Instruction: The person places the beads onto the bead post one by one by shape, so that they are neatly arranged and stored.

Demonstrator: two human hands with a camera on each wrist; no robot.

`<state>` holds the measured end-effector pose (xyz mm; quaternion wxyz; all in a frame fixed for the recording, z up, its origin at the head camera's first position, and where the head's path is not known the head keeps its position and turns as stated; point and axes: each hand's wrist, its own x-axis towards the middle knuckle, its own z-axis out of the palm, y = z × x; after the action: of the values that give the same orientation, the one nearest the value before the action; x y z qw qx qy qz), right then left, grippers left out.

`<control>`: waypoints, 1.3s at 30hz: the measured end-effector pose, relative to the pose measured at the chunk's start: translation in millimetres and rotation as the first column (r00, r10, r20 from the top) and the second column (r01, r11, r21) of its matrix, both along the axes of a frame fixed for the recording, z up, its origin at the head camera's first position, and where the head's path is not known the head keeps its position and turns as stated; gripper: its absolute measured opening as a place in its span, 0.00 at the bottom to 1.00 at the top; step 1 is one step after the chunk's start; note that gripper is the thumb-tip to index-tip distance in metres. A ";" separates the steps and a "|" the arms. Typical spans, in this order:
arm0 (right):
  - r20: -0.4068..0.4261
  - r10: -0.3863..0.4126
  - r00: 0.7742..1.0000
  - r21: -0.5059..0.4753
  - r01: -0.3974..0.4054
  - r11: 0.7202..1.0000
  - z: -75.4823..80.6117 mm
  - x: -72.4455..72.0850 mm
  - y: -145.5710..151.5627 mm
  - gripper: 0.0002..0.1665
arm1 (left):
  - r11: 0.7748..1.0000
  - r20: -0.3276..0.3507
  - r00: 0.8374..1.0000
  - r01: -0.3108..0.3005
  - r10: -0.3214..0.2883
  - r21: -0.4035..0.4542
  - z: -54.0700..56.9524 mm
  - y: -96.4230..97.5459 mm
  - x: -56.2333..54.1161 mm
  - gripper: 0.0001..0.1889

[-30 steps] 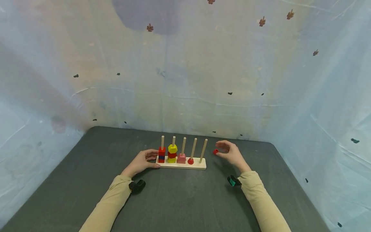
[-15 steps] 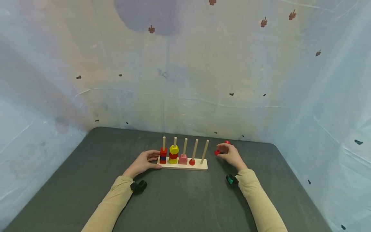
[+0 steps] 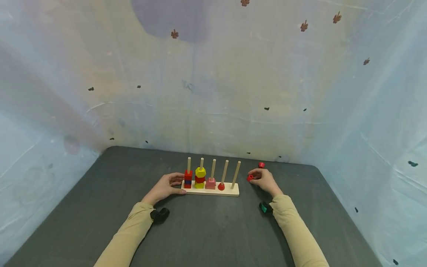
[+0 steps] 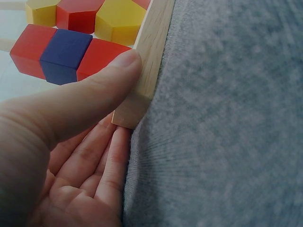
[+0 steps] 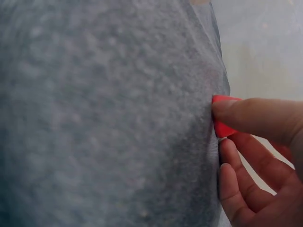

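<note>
My left hand (image 3: 163,187) grips the left end of a wooden peg stacker's base (image 3: 213,191). In the left wrist view its thumb (image 4: 104,82) lies on the base, against the lowest red block. The first peg bears red and blue blocks (image 4: 66,54), the second yellow and red ones (image 3: 200,177). A pink block (image 3: 210,183) sits on the third, a red conical piece (image 3: 221,187) on the fourth; the fifth is bare. To the stacker's right, my right hand (image 3: 265,181) pinches a small red piece (image 5: 225,127) at the table surface, partly hidden by the thumb.
Another red piece (image 3: 261,164) stands on the dark grey table (image 3: 213,230) just beyond my right hand. Behind the table's far edge hangs a pale patterned sheet (image 3: 213,122), which also runs along both sides.
My right hand has lowered slightly toward me and closed finger and thumb on the small red piece. The farther red piece has come into view. My left hand keeps its grip.
</note>
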<state>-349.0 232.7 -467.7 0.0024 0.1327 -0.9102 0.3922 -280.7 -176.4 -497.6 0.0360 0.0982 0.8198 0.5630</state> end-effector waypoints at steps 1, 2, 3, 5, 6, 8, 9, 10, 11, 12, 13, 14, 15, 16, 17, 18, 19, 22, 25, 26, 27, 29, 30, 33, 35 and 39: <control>0.000 -0.004 1.000 -0.001 0.004 1.000 -0.2 0.5 0.0 0.16 | 1.000 0.004 1.000 -0.003 0.003 -0.001 0.3 0.4 0.1 0.33; -0.004 -0.006 1.000 -0.001 0.006 1.000 -0.9 1.0 0.3 0.16 | 1.000 0.008 1.000 -0.004 0.004 -0.001 0.0 0.7 0.0 0.33; -0.011 -0.009 1.000 0.001 0.009 1.000 -1.1 1.5 0.5 0.16 | 1.000 0.012 1.000 -0.007 0.007 -0.003 -0.1 1.0 0.1 0.33; -0.026 -0.005 1.000 -0.013 0.004 1.000 -1.2 2.7 1.4 0.16 | 1.000 0.018 1.000 -0.007 0.007 -0.004 -0.8 1.1 0.2 0.34; -0.033 -0.002 0.999 -0.022 0.001 1.000 -1.2 3.4 2.2 0.16 | 1.000 0.020 1.000 -0.008 0.008 -0.003 -1.0 1.3 0.5 0.34; -0.042 0.007 0.999 -0.040 -0.009 0.999 -0.8 4.6 4.1 0.16 | 1.000 0.020 1.000 -0.007 0.007 -0.004 -1.1 1.3 0.9 0.34; -0.046 0.010 0.999 -0.050 -0.013 0.999 0.1 5.0 5.1 0.15 | 1.000 0.018 1.000 -0.007 0.007 -0.005 -0.8 1.3 1.2 0.34; -0.051 0.022 0.998 -0.062 -0.025 0.998 0.9 5.3 6.3 0.16 | 1.000 0.015 1.000 -0.007 0.007 -0.006 -0.6 1.3 1.5 0.34; -0.056 0.030 0.998 -0.069 -0.034 0.997 2.0 5.4 7.3 0.16 | 1.000 0.013 1.000 -0.008 0.008 -0.007 -0.2 1.4 2.0 0.34; -0.063 0.038 0.997 -0.073 -0.042 0.996 3.7 5.3 8.1 0.17 | 1.000 0.008 1.000 -0.009 0.009 -0.008 0.3 1.3 2.6 0.35; -0.070 0.046 0.996 -0.079 -0.052 0.996 5.8 5.6 8.5 0.17 | 1.000 0.004 1.000 -0.011 0.011 -0.008 0.4 1.1 3.0 0.35; -0.080 0.051 0.996 -0.083 -0.058 0.995 8.4 6.0 8.7 0.18 | 1.000 0.004 1.000 -0.015 0.015 -0.010 0.1 0.7 3.5 0.35; -0.090 0.058 0.994 -0.088 -0.066 0.994 11.5 7.0 8.7 0.19 | 1.000 0.006 1.000 -0.016 0.016 -0.010 0.1 0.6 4.3 0.35; -0.102 0.066 0.993 -0.090 -0.076 0.993 15.0 8.3 8.5 0.19 | 1.000 0.010 1.000 -0.017 0.017 -0.009 -0.1 0.3 4.8 0.35; -0.112 0.065 0.992 -0.094 -0.076 0.993 18.9 9.8 8.1 0.20 | 1.000 0.014 1.000 -0.014 0.015 -0.008 -0.2 0.1 5.5 0.35; -0.128 0.067 0.989 -0.098 -0.080 0.992 23.0 11.6 7.6 0.19 | 1.000 0.016 1.000 -0.012 0.012 -0.007 -0.4 -0.2 5.8 0.35; -0.140 0.062 0.988 -0.113 -0.078 0.991 27.4 13.5 6.8 0.19 | 1.000 0.018 1.000 -0.007 0.007 -0.009 -0.7 -0.5 6.1 0.35; -0.192 0.060 0.980 -0.177 -0.095 0.980 42.6 18.8 2.4 0.18 | 1.000 0.008 1.000 0.004 -0.004 0.000 -0.1 -1.8 5.8 0.35; -0.249 0.071 0.966 -0.266 -0.139 0.954 61.0 28.2 -6.0 0.18 | 1.000 -0.006 1.000 0.010 -0.010 0.003 0.4 -3.7 4.3 0.35; -0.266 0.079 0.961 -0.291 -0.158 0.944 68.3 32.9 -9.5 0.19 | 1.000 -0.006 1.000 0.009 -0.009 0.009 0.5 -4.3 3.5 0.35; -0.286 0.086 0.955 -0.307 -0.176 0.935 75.5 37.9 -13.1 0.19 | 1.000 -0.005 1.000 0.009 -0.009 0.012 0.5 -4.7 2.7 0.35; -0.311 0.097 0.946 -0.339 -0.205 0.918 89.8 49.0 -20.8 0.19 | 1.000 -0.001 1.000 0.012 -0.012 0.006 0.4 -4.8 1.3 0.35; -0.319 0.101 0.942 -0.351 -0.216 0.911 96.4 54.3 -24.5 0.19 | 1.000 0.001 1.000 0.012 -0.012 0.004 0.5 -4.6 0.8 0.35; -0.343 0.118 0.932 -0.373 -0.251 0.893 109.8 64.2 -34.8 0.19 | 1.000 0.013 1.000 0.006 -0.006 0.000 1.0 -3.5 -0.1 0.36; -0.354 0.137 0.925 -0.379 -0.276 0.883 115.3 68.0 -41.0 0.19 | 1.000 0.020 1.000 0.003 -0.003 0.000 1.3 -2.7 -0.4 0.36; -0.380 0.172 0.909 -0.371 -0.320 0.872 120.4 71.6 -52.2 0.19 | 1.000 0.019 1.000 0.002 -0.002 -0.002 1.0 -1.4 -0.9 0.35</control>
<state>-277.4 180.5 -347.3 0.1350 0.3100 -0.7639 0.5496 -281.6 -177.8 -496.5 0.0445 0.0937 0.8198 0.5631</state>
